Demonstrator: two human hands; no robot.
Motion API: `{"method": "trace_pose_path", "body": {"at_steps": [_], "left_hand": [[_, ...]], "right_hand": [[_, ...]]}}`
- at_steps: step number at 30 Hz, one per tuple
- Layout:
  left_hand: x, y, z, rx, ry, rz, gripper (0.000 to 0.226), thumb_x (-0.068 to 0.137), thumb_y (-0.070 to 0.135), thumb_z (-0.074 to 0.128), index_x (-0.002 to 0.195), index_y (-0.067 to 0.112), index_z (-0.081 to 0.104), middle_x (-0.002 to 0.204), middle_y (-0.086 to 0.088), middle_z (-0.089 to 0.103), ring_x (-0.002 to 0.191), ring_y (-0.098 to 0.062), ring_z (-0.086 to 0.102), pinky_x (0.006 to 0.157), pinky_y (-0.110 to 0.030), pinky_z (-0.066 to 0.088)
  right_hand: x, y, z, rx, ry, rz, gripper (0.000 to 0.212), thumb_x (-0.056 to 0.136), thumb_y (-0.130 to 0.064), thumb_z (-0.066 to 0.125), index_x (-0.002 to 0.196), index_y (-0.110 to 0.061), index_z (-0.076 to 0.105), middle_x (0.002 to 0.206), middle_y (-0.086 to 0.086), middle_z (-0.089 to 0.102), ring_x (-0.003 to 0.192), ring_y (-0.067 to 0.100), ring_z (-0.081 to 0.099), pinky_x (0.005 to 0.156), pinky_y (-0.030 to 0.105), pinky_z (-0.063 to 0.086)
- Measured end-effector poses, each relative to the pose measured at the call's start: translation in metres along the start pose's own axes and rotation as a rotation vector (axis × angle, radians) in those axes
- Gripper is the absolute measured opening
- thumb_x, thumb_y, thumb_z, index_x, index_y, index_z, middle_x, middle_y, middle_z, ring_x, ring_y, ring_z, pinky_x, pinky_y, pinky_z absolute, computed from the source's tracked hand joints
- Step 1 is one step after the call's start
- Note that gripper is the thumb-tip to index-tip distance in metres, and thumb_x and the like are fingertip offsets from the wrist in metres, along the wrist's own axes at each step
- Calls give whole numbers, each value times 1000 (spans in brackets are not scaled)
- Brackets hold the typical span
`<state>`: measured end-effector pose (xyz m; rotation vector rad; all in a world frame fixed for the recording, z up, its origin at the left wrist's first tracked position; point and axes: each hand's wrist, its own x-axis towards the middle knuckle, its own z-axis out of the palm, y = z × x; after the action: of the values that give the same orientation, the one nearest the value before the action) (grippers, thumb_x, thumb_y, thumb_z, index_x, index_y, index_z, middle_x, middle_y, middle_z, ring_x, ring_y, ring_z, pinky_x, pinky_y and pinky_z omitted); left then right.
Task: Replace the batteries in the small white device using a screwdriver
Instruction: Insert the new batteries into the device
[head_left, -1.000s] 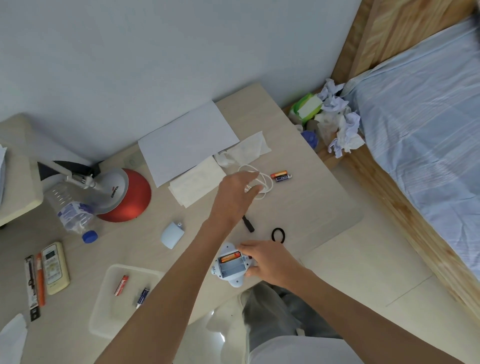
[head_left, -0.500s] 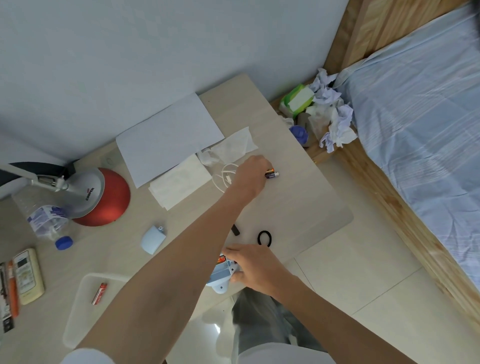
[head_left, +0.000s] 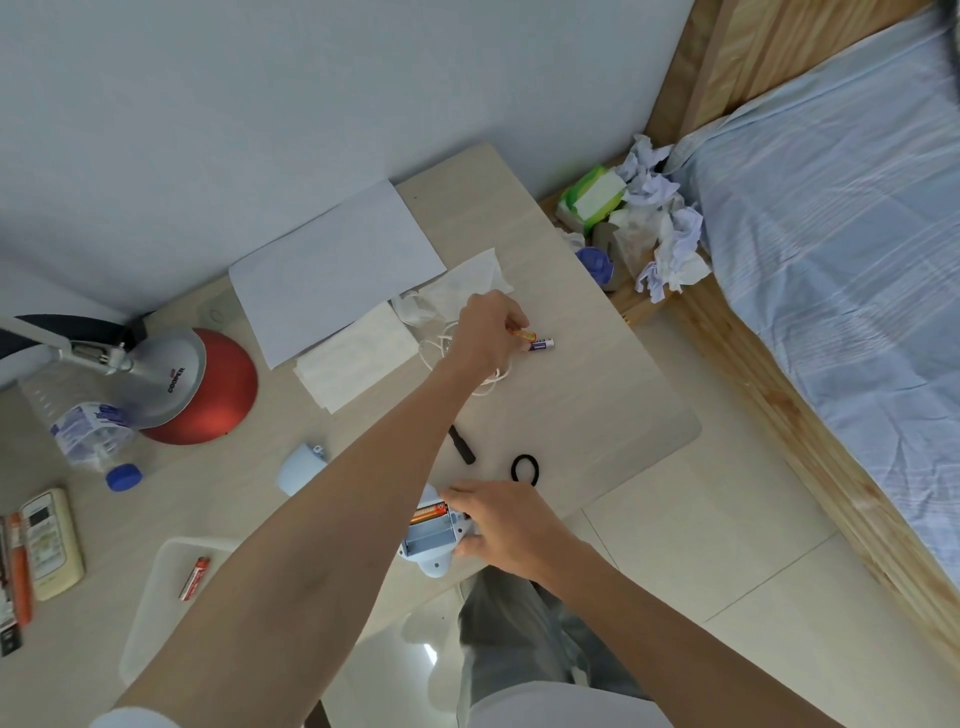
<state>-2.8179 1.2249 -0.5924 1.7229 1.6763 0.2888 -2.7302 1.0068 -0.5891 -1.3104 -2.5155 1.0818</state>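
Head view: the small white device (head_left: 434, 540) is gripped at the surface's (head_left: 597, 415) near edge by the right hand (head_left: 501, 522), compartment upward for loading; an orange battery (head_left: 519, 332) is pinched by the left hand (head_left: 480, 332) toward the far edge.

The person wears a white short-sleeved top (head_left: 561, 706) and grey trousers (head_left: 509, 623).

we see a red lamp base (head_left: 213, 400), a black hair band (head_left: 524, 469), a pale blue striped bed sheet (head_left: 831, 260), an orange battery (head_left: 429, 514) in the white device (head_left: 430, 543).
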Motion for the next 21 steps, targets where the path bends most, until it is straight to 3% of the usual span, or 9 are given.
{"method": "trace_pose_path", "body": {"at_steps": [6,10,13,21], "left_hand": [[-48,13,-35,-203,127,55,23,77,14,93,99,10,85,97,-5,81,91,-19,76,90,-36,60],[-122,1,-67,-353,202,52,22,79,15,92,100,17,85,94,4,79,86,-10,74,85,-32,61],[-188,-23,-80,-321,224,39,18,82,21,90,99,24,86,91,7,77,83,-14,71,78,-28,58],[-288,-109,-37,-253,159,-95,19,84,20,89,98,33,85,90,16,71,86,-14,67,79,-41,57]], "right_hand": [[0,-3,-2,-7,3,-3,50,89,-39,78,133,-30,57,117,-11,72,102,13,69,80,31,63],[1,-4,-4,-24,-19,20,46,87,-38,73,131,-33,58,111,-12,71,96,12,68,77,34,62],[1,-3,-6,-26,-40,34,49,88,-42,73,134,-35,57,115,-13,72,99,11,69,82,32,62],[2,-5,-9,-29,-75,23,57,87,-44,73,141,-37,54,119,-12,71,97,9,67,84,34,61]]}}
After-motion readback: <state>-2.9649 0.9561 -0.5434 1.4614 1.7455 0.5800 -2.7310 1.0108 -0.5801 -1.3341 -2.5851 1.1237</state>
